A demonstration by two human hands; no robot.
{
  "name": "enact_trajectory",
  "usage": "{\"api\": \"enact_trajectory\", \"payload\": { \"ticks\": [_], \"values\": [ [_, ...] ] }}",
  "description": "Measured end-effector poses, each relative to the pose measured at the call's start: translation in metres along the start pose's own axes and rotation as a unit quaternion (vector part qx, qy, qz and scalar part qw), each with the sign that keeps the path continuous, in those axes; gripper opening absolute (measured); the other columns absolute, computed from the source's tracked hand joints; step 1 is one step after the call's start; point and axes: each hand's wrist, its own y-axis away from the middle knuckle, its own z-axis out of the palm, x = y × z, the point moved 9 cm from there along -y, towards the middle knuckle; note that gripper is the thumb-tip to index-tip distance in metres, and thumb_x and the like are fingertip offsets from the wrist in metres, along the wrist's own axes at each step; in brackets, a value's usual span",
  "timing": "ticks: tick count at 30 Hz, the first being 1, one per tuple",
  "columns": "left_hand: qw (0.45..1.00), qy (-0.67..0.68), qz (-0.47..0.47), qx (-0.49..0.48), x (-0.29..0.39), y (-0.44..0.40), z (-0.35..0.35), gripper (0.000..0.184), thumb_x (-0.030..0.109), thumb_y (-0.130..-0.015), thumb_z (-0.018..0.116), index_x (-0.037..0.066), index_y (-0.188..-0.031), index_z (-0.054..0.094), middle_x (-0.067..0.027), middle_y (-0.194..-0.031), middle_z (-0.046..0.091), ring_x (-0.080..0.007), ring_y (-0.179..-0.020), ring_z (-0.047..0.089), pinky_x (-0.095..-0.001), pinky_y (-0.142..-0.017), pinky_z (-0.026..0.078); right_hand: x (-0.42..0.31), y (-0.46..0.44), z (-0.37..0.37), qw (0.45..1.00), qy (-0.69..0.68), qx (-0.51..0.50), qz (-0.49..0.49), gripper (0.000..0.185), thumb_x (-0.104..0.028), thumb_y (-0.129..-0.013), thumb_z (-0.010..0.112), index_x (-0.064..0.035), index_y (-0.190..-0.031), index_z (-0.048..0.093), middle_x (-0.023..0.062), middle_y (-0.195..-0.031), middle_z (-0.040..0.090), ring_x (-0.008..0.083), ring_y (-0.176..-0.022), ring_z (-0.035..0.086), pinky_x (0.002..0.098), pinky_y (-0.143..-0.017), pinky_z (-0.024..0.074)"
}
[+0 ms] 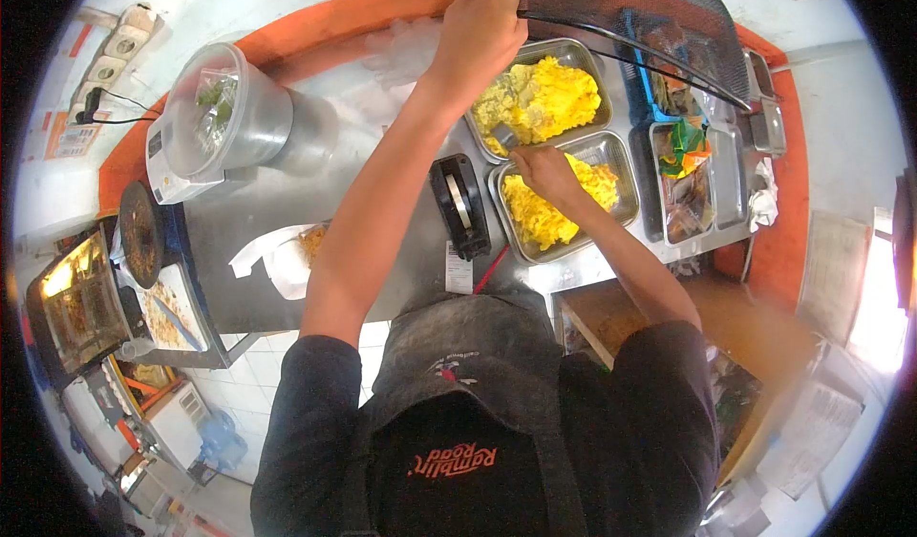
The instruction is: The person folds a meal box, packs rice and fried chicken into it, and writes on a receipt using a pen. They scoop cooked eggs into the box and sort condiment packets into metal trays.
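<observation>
At the top of the head view my left hand (487, 26) is raised, its fingers closed on the edge of a dark mesh cover (659, 11). The cover is tilted up over the back of the metal trays. My right hand (549, 174) grips a metal utensil (505, 136), whose flat end touches the yellow food (544, 97) in the back tray (604, 71). The front tray (630, 188), also holding yellow food (544, 214), lies under my right hand and wrist.
A black tape dispenser (460, 207) sits left of the trays. Further left are a clear plastic tub (258, 117) and a white paper wrapper (285, 262). Trays with packets (686, 193) stand at the right. A knife (177, 322) lies on a white board (191, 300).
</observation>
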Motion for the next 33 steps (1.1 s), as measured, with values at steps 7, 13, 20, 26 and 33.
{"api": "enact_trajectory", "payload": {
  "ticks": [7,13,20,26,33],
  "values": [
    [1.0,0.019,-0.004,0.003,-0.004,0.003,0.002,0.083,-0.018,-0.072,0.053,0.015,-0.148,0.042,-0.0227,-0.142,0.046,-0.0396,-0.127,0.049,-0.0419,-0.102,0.044,-0.017,0.008,0.009,0.999,0.002,0.02,-0.039,0.024,-0.023,-0.096,0.055,-0.0017,-0.092,0.067,0.023,-0.08,0.066,0.0407,-0.072,0.064,0.0486,-0.064,0.0519],
    [1.0,0.007,0.021,0.014,-0.002,0.002,0.0,0.082,-0.017,-0.073,0.055,0.013,-0.148,0.041,-0.0228,-0.142,0.046,-0.0403,-0.126,0.049,-0.0419,-0.102,0.044,-0.028,0.016,0.025,0.994,0.089,-0.046,-0.038,0.021,-0.018,-0.094,0.052,-0.0003,-0.096,0.064,0.0213,-0.083,0.067,0.0382,-0.075,0.067,0.0482,-0.066,0.0544],
    [0.999,0.01,0.022,0.022,0.0,0.003,0.0,0.081,-0.017,-0.073,0.054,0.013,-0.147,0.042,-0.0223,-0.141,0.047,-0.04,-0.125,0.05,-0.0419,-0.101,0.045,-0.03,0.006,0.032,0.997,0.038,-0.063,0.007,0.024,-0.023,-0.095,0.052,-0.0027,-0.091,0.064,0.0227,-0.08,0.066,0.0419,-0.075,0.065,0.0523,-0.067,0.0521],
    [1.0,-0.001,0.005,0.012,-0.001,0.003,0.001,0.081,-0.017,-0.075,0.056,0.014,-0.148,0.04,-0.021,-0.141,0.047,-0.0388,-0.125,0.051,-0.0405,-0.098,0.048,-0.033,0.008,0.024,0.999,0.02,-0.044,0.01,0.024,-0.023,-0.095,0.053,-0.0032,-0.09,0.065,0.0236,-0.079,0.066,0.0426,-0.074,0.064,0.0514,-0.066,0.0516],
    [1.0,0.01,0.012,0.01,0.003,0.003,0.001,0.081,-0.017,-0.075,0.056,0.014,-0.148,0.04,-0.0211,-0.142,0.046,-0.0383,-0.125,0.05,-0.0403,-0.1,0.047,-0.039,0.013,0.032,0.999,0.006,-0.04,0.004,0.021,-0.021,-0.095,0.055,-0.0036,-0.09,0.065,0.0229,-0.08,0.066,0.043,-0.072,0.064,0.0516,-0.065,0.0517]
  ]
}}
